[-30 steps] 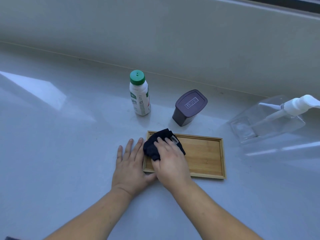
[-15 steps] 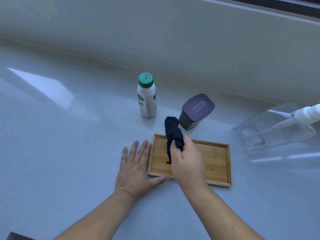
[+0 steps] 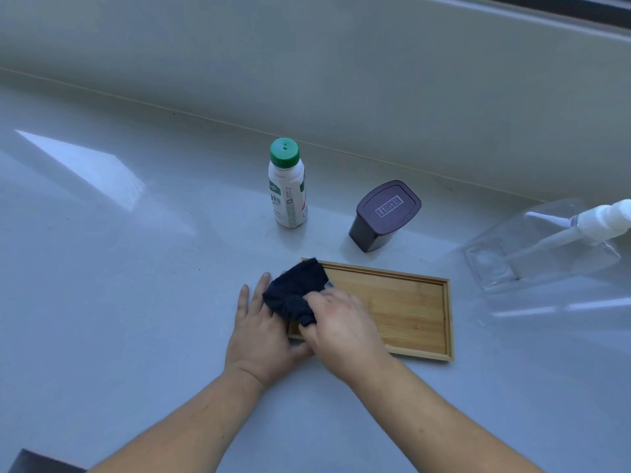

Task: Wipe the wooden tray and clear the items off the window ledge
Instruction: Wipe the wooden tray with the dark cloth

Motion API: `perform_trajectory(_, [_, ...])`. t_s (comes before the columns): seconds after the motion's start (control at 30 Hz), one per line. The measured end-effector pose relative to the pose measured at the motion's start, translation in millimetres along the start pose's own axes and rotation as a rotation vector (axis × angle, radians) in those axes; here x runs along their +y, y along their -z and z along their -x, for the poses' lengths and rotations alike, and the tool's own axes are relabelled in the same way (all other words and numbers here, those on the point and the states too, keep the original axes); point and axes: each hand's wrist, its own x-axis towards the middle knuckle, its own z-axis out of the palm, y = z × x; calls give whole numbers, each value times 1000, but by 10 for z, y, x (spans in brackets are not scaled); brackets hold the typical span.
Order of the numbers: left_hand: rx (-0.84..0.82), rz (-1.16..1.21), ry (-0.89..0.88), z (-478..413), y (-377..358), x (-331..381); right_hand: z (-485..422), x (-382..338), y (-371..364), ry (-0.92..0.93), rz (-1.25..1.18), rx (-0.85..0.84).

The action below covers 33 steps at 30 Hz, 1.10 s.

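Cloth [image 3: 294, 292], dark and bunched, hid the near-left corner of the wooden tray [image 3: 406, 310], so the rim there could not be made out, and it spilled over the fingers of the left hand [image 3: 263, 331] as well. The right hand [image 3: 341, 327] was blurred; it was closed around the cloth and pressed it onto the tray's left end, the fingertips lost in the folds. The left hand lay flat and spread on the ledge [image 3: 136, 302], touching the tray's left edge and holding nothing. At the right border a clear pump bottle [image 3: 546, 249] lay on its side, its white pump head cut off by the frame edge and its see-through walls hard to trace against the pale surface.

The tray was a shallow rectangle of light, grained wood with a low raised rim, lying flat on the ledge with its long axis running left to right, the right end tipped slightly nearer. Behind it stood a white bottle [image 3: 286, 196] with a green cap, upright, and beside that a dark brown container [image 3: 382, 215] whose lid lettering read upside down.
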Motion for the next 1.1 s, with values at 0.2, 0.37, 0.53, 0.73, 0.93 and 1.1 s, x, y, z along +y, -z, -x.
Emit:
perform_trajectory(0.2, [-2,2,45,12,-11,13,480,65,-21,-83,-411,-14])
perform_trajectory(0.37, [64,49,23,20,-9,16,678,392,410,-514,-942,357])
perform_trajectory(0.53, [66,50,40,16,-6,26,799,1025,772,-458,-282,538])
perform_trajectory(0.73, [48,40,51,26,20,48,909,1177,259,-549,66,199])
perform_trajectory(0.93, [36,41,42,17,24,61,805,580,-30,-372,181,184])
perform_trajectory(1.1, [-31,27,16,9,35,8,464,-144,-326,-93,70,57])
